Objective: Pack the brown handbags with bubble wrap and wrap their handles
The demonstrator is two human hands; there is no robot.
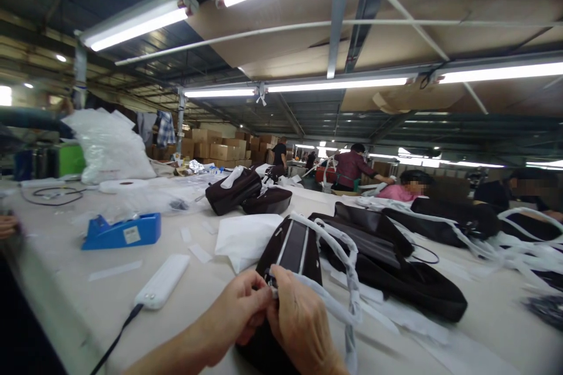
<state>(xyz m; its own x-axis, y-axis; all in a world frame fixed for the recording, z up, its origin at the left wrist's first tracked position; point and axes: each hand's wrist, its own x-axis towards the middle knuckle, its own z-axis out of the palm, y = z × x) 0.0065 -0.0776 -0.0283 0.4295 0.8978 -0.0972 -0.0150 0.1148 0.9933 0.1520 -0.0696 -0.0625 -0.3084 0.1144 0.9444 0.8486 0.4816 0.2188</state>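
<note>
A dark handbag (285,255) with a grey stripe edged in light lines lies on the table in front of me. Its straps (350,261) are wrapped in white material and loop off to the right. My left hand (240,313) is closed in a pinch at small metal-looking hardware on the bag; what sits between the fingertips is too small to make out. Against it, my right hand (301,319) curls its fingers onto the same spot, gripping the bag. Both hands hide much of the bag's near part.
A blue tape dispenser (125,231) and a white device with a black cable (162,281) lie left. White paper (246,237) sits behind the bag. More dark bags (391,263) cover the right side. Co-workers (356,167) are beyond the table; another person's hand (6,227) shows far left.
</note>
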